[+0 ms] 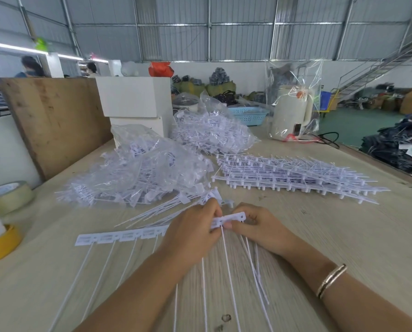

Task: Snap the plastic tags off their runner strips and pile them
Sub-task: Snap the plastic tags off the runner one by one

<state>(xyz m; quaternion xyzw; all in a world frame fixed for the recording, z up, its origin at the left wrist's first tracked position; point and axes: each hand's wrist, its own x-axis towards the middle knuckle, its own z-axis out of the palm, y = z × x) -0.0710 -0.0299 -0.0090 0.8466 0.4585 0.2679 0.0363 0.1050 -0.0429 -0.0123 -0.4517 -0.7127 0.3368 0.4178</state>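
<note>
Runner strip (138, 236) lies crosswise on the table (344, 236), long axis left to right, tails toward the person. Left hand (193, 232) and right hand (260, 227) both pinch its right end, thumbs nearly touching. Unsnapped length runs out leftward; loose-tag pile (138, 176) beyond the left hand

Pale wood table (344, 236); on it: tag strips (293, 178), bagged tags (138, 173), tape rolls (6, 195), kettle (292, 111), white boxes (133, 97).

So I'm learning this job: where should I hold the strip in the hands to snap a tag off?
Pinch the flat band of the strip from above, left hand and right hand close either side of one tag. The band is stiff; the thin tails hanging toward you give no purchase.
</note>
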